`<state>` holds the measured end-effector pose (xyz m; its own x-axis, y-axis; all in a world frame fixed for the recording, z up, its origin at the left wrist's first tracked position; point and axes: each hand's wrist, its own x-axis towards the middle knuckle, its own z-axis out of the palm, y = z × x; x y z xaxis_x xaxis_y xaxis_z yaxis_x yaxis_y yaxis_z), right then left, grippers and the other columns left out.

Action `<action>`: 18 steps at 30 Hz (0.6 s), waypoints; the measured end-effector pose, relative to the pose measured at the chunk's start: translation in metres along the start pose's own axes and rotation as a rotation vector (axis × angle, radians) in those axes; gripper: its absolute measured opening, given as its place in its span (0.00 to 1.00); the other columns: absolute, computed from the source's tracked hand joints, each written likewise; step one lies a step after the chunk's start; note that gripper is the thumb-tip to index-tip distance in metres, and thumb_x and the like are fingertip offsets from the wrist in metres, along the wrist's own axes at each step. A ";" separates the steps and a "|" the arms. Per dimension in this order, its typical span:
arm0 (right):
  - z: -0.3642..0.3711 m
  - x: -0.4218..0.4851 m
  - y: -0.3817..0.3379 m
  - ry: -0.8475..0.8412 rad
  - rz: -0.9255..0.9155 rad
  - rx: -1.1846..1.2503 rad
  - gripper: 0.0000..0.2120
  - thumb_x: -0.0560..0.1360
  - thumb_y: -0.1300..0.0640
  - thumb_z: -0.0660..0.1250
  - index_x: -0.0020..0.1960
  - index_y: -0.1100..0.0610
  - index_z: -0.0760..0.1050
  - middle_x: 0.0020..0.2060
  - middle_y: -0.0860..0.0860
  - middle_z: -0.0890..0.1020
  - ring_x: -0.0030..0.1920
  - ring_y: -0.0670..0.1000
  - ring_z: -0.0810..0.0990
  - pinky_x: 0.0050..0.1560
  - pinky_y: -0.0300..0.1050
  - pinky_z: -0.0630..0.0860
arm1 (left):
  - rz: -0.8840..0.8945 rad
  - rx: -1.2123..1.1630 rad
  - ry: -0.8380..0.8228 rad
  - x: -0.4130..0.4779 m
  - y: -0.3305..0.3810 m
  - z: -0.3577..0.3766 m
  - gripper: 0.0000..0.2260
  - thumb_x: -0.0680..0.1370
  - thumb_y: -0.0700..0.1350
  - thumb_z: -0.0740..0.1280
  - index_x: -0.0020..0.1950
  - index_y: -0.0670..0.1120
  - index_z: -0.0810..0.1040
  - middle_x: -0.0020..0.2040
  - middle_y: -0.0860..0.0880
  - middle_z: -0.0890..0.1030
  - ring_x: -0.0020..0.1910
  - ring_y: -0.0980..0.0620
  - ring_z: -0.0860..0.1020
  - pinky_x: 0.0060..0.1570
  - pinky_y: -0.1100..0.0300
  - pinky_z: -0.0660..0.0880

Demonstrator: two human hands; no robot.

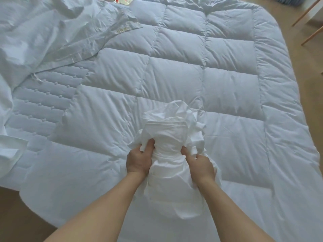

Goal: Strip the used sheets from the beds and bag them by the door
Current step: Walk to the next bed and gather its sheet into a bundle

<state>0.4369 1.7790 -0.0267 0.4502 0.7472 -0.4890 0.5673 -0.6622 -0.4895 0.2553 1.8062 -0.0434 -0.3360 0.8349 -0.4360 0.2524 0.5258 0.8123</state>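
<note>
Left hand (pixel 139 159) and right hand (pixel 201 163) each clench one side of the bunched white sheet (pixel 167 133). It rises between them above the near edge of a puffy, square-quilted duvet (pixel 174 75). Crumpled linen (pixel 43 32) overlaps the duvet's far left corner. Wooden chair legs (pixel 305 15) stand beyond the far right corner.

Your white sheet (pixel 167 137) stands wadded tall over the duvet (pixel 192 75); a crumpled sheet (pixel 35 32), perhaps a cover, sprawls left.
</note>
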 end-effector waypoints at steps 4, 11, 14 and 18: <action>0.002 -0.019 -0.020 0.527 -0.401 0.218 0.22 0.75 0.43 0.61 0.63 0.54 0.73 0.61 0.51 0.74 0.65 0.55 0.70 0.68 0.53 0.60 | 0.046 0.183 -0.036 -0.001 0.007 0.004 0.23 0.69 0.71 0.57 0.31 0.54 0.75 0.35 0.54 0.80 0.41 0.46 0.79 0.44 0.53 0.74; 0.011 0.003 -0.026 0.192 -0.850 -0.278 0.34 0.73 0.29 0.53 0.76 0.40 0.61 0.78 0.47 0.59 0.79 0.56 0.52 0.71 0.73 0.49 | 0.069 0.353 -0.125 0.007 0.009 0.003 0.21 0.75 0.68 0.57 0.36 0.54 0.78 0.40 0.52 0.82 0.47 0.45 0.79 0.49 0.52 0.75; 0.017 0.026 -0.023 -0.025 -0.554 -0.359 0.38 0.68 0.23 0.44 0.77 0.32 0.47 0.80 0.41 0.51 0.80 0.52 0.43 0.72 0.71 0.41 | 0.044 0.473 -0.046 0.015 0.011 0.009 0.20 0.77 0.66 0.59 0.45 0.51 0.78 0.48 0.49 0.83 0.53 0.43 0.78 0.57 0.49 0.71; 0.026 0.043 -0.015 -0.122 -0.397 -0.362 0.44 0.65 0.20 0.39 0.78 0.34 0.46 0.80 0.44 0.47 0.79 0.51 0.37 0.70 0.73 0.38 | 0.423 0.576 0.264 0.016 0.016 0.017 0.26 0.74 0.56 0.67 0.68 0.46 0.70 0.68 0.42 0.72 0.70 0.38 0.66 0.67 0.41 0.61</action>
<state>0.4296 1.8196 -0.0596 0.0825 0.9094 -0.4077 0.8879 -0.2529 -0.3842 0.2691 1.8303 -0.0441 -0.2933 0.9554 0.0337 0.8171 0.2322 0.5277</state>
